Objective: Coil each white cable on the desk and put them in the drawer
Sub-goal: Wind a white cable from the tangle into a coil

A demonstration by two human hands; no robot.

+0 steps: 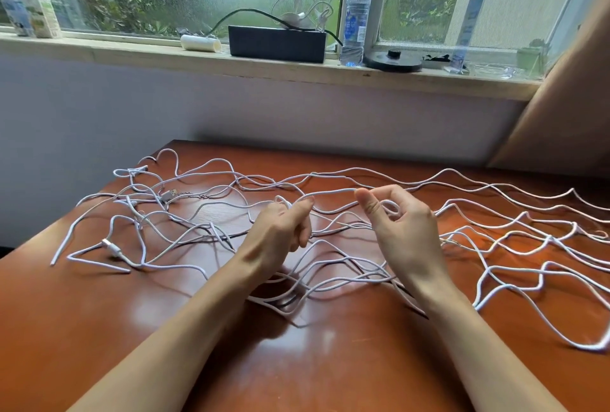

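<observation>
Several white cables (185,233) lie loose and tangled across the reddish-brown desk (99,329), reaching from its left side to the right edge. One white cable (333,193) is lifted and stretched between both hands above the middle of the desk. My left hand (280,233) pinches it between thumb and curled fingers. My right hand (402,223) pinches the same cable at the thumb tip, with a small loop of it round the fingers. USB plugs (170,195) show among the cables at the left. No drawer is in view.
Behind the desk a windowsill carries a black box (277,43), a water bottle (356,15), a white roll (199,43), cartons (31,15) and a round black base (392,59). A brown panel (567,107) rises at the right.
</observation>
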